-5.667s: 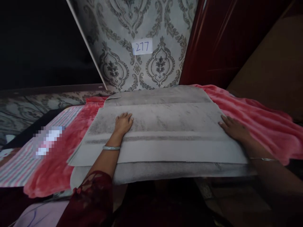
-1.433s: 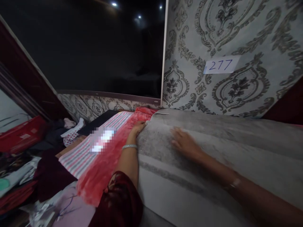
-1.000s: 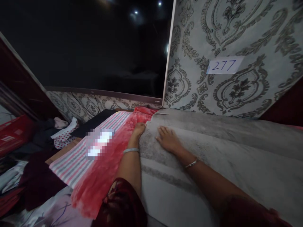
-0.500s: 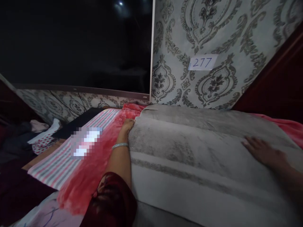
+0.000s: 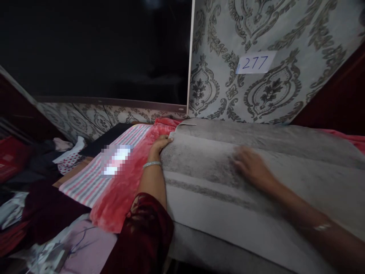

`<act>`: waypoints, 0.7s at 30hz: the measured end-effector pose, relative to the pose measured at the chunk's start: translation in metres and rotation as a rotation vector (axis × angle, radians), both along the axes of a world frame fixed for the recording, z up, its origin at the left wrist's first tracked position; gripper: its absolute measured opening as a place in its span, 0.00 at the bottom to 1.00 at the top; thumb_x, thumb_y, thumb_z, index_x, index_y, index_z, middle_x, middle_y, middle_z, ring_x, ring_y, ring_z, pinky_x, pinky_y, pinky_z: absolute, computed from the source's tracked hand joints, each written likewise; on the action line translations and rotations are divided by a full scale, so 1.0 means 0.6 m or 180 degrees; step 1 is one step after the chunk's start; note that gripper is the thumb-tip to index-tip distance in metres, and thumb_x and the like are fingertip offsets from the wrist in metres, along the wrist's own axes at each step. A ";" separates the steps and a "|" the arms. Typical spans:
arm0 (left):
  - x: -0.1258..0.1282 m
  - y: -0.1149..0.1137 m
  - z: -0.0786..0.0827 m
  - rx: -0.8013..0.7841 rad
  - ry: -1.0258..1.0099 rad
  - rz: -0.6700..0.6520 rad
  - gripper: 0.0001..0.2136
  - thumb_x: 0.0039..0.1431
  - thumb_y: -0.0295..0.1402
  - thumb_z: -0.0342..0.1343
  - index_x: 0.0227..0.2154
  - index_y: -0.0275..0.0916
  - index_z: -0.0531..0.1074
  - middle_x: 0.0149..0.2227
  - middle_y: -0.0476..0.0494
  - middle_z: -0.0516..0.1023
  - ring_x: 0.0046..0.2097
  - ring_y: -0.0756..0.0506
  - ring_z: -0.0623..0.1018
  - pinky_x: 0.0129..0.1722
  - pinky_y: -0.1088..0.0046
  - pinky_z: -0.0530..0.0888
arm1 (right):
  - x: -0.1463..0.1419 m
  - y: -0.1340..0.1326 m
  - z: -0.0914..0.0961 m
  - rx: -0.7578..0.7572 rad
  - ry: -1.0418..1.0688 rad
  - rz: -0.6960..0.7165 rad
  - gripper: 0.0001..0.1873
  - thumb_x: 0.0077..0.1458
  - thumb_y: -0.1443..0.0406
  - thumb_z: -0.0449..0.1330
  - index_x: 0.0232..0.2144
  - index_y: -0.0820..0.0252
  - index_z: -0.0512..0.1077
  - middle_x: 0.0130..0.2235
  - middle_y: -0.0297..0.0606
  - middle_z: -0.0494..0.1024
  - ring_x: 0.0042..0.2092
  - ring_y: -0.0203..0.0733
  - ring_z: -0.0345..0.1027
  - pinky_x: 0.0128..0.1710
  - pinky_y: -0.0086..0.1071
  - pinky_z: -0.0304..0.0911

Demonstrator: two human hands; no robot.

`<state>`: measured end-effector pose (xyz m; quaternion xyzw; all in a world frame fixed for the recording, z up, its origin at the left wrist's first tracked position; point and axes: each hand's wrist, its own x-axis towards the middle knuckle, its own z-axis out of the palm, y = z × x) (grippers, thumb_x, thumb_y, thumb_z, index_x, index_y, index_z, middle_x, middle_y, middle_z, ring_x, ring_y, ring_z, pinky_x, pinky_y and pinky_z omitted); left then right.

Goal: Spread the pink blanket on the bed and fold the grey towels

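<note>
A folded grey-white towel (image 5: 205,198) with a darker woven band lies across the bed, its far end turned up in a soft fold. My left hand (image 5: 159,146) rests at the towel's left edge, fingers lying along the fold with no clear grip. My right hand (image 5: 251,165) is blurred by motion, flat on the towel's upper surface, fingers spread and holding nothing. A dark red lace sleeve (image 5: 139,236) covers my left forearm, and a thin bangle circles each wrist.
Left of the towel lie a red fleece blanket (image 5: 119,201) and a pink-striped cloth (image 5: 82,186). Heaped clothes (image 5: 48,205) sit lower left. Behind stand damask wallpaper with a 277 label (image 5: 255,62) and a large dark panel (image 5: 99,49).
My right hand has slid left across the towel toward its middle. My left hand stays at the towel's left edge. The view has shifted slightly.
</note>
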<state>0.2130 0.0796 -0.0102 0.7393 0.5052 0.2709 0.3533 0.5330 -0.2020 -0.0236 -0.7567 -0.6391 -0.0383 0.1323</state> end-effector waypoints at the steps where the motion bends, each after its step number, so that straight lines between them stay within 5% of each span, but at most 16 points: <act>1: 0.001 0.000 0.001 -0.0017 0.0041 -0.0040 0.14 0.56 0.44 0.57 0.29 0.37 0.76 0.28 0.45 0.75 0.34 0.43 0.75 0.38 0.66 0.72 | -0.073 0.031 0.007 -0.0089 0.0028 0.0328 0.37 0.67 0.51 0.38 0.69 0.65 0.56 0.71 0.50 0.51 0.72 0.58 0.41 0.68 0.57 0.46; 5: 0.005 -0.001 0.000 -0.0065 0.0112 -0.0087 0.09 0.54 0.40 0.56 0.27 0.39 0.73 0.27 0.47 0.72 0.34 0.43 0.74 0.36 0.68 0.71 | -0.288 0.095 0.015 -0.0305 0.0103 0.1381 0.34 0.69 0.52 0.46 0.72 0.55 0.51 0.73 0.43 0.44 0.73 0.53 0.35 0.69 0.57 0.41; 9: 0.006 0.002 -0.002 -0.0089 0.0100 -0.0101 0.05 0.53 0.35 0.56 0.25 0.41 0.70 0.26 0.48 0.71 0.33 0.44 0.73 0.33 0.69 0.69 | -0.321 0.094 -0.003 -0.0377 -0.0004 0.1531 0.34 0.69 0.51 0.47 0.71 0.56 0.52 0.73 0.41 0.45 0.73 0.52 0.36 0.70 0.56 0.38; 15: 0.007 0.014 -0.006 -0.0078 0.0051 -0.0049 0.07 0.52 0.35 0.57 0.23 0.41 0.67 0.24 0.49 0.68 0.30 0.45 0.70 0.30 0.70 0.67 | -0.127 0.029 -0.025 -0.0448 -0.0259 0.0560 0.34 0.69 0.48 0.42 0.72 0.52 0.52 0.73 0.40 0.47 0.73 0.53 0.38 0.69 0.56 0.42; 21: 0.006 0.003 0.007 0.0028 0.0029 0.0054 0.08 0.48 0.38 0.58 0.21 0.41 0.70 0.23 0.49 0.71 0.28 0.45 0.72 0.29 0.69 0.69 | 0.156 -0.138 -0.053 -0.0478 -0.0412 -0.1060 0.35 0.67 0.48 0.36 0.70 0.49 0.55 0.71 0.40 0.53 0.70 0.53 0.47 0.65 0.58 0.51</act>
